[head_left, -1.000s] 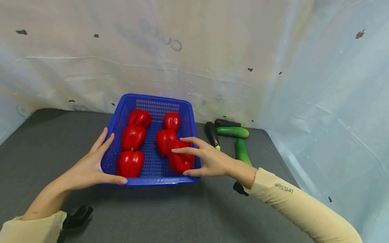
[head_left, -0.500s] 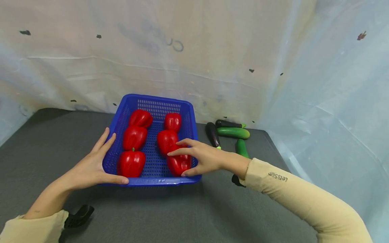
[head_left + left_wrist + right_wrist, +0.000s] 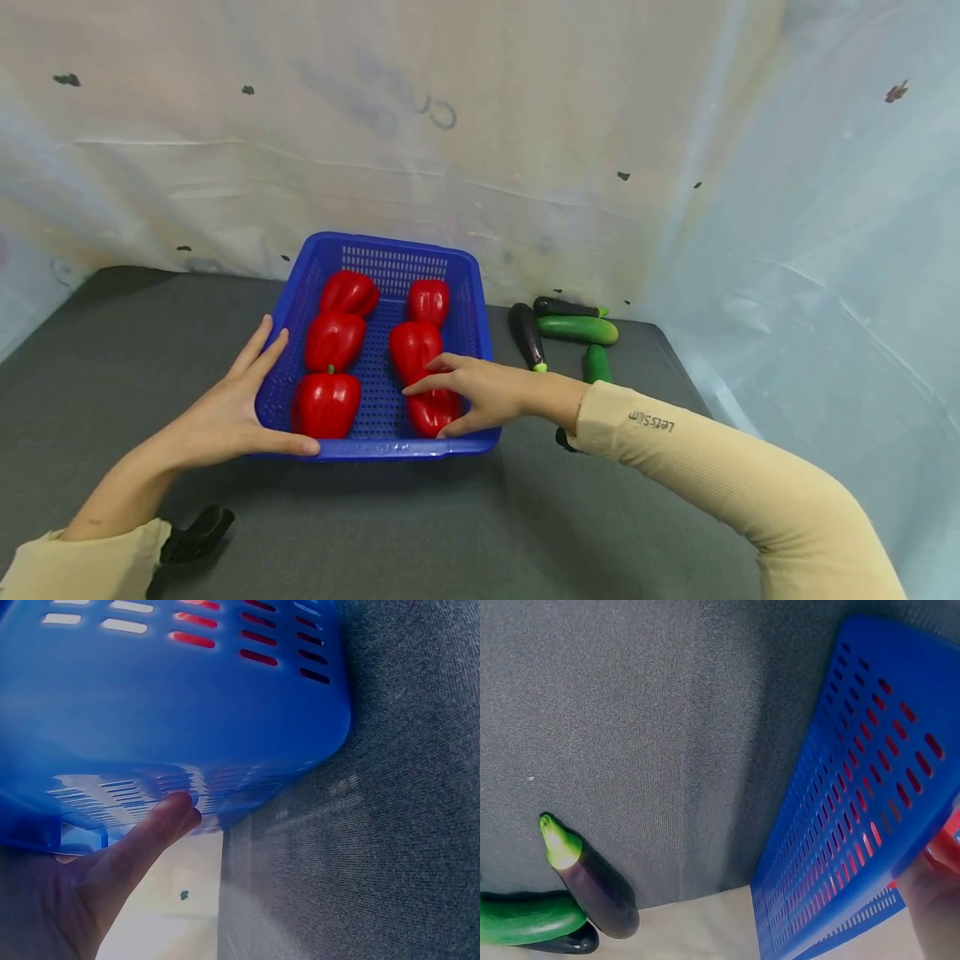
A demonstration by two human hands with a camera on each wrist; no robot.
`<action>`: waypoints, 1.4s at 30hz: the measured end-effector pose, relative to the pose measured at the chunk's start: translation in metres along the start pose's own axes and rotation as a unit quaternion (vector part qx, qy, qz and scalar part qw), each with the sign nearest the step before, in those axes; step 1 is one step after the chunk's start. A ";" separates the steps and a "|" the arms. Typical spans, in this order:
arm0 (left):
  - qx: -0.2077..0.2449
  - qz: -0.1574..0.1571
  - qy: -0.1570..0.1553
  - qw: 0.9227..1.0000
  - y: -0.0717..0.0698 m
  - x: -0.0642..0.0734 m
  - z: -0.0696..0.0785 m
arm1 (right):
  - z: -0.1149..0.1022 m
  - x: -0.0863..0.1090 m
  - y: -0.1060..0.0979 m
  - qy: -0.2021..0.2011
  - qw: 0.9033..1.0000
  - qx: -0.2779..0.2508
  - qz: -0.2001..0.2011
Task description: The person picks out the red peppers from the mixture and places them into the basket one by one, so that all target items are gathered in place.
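A blue perforated plastic basket (image 3: 408,448) stands on the dark grey table, holding red bell peppers in two columns. My left hand (image 3: 225,412) rests against its near left corner, thumb along the front rim and straight fingers spread by the left side. In the left wrist view, extended fingers (image 3: 154,832) touch the basket's outer wall (image 3: 187,712). Inside the near right corner, my right hand (image 3: 483,393) grips a bell pepper (image 3: 431,414) with curled fingers and thumb; the hand covers part of it. The right wrist view shows mostly the basket's outside (image 3: 907,656).
Right of the basket lie an eggplant (image 3: 527,335), another eggplant (image 3: 566,307), a long green vegetable (image 3: 577,328) and a second green one (image 3: 597,364), partly behind the right forearm. Plastic sheeting (image 3: 525,125) hangs behind the table and along its right side.
My right hand has moved left and slightly lower with the front right bell pepper, which now lies in line below the others of its column. The left hand keeps its place on the basket.
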State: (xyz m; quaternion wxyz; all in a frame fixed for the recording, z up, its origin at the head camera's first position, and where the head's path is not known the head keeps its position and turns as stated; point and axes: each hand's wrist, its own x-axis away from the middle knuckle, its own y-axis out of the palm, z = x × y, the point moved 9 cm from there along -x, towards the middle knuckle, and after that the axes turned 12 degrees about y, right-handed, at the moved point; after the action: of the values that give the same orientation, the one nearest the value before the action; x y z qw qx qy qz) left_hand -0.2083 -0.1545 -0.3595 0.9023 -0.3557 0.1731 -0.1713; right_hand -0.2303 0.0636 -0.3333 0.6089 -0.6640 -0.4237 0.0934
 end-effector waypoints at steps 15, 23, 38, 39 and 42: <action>0.001 -0.001 0.000 1.000 0.000 0.000 0.001 | 0.000 0.002 -0.006 0.003 1.000 -0.012 0.021; 0.001 0.000 0.003 1.000 0.000 0.000 0.001 | 0.000 0.015 -0.023 -0.034 0.993 -0.059 0.095; 0.002 -0.002 0.004 1.000 0.000 0.000 0.000 | 0.010 0.029 -0.031 -0.034 0.977 -0.106 0.180; 0.002 -0.002 0.004 1.000 0.000 0.000 0.000 | 0.012 0.030 -0.032 -0.034 0.975 -0.110 0.190; 0.005 -0.003 0.004 1.000 0.000 0.000 -0.001 | 0.016 0.036 -0.033 -0.037 0.967 -0.122 0.220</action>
State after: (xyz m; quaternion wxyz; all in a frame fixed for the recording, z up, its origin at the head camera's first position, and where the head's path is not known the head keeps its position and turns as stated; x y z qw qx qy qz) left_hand -0.2082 -0.1554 -0.3597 0.9029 -0.3509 0.1749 -0.1761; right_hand -0.2332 0.0959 -0.2937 0.4721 -0.8061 -0.2978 0.1967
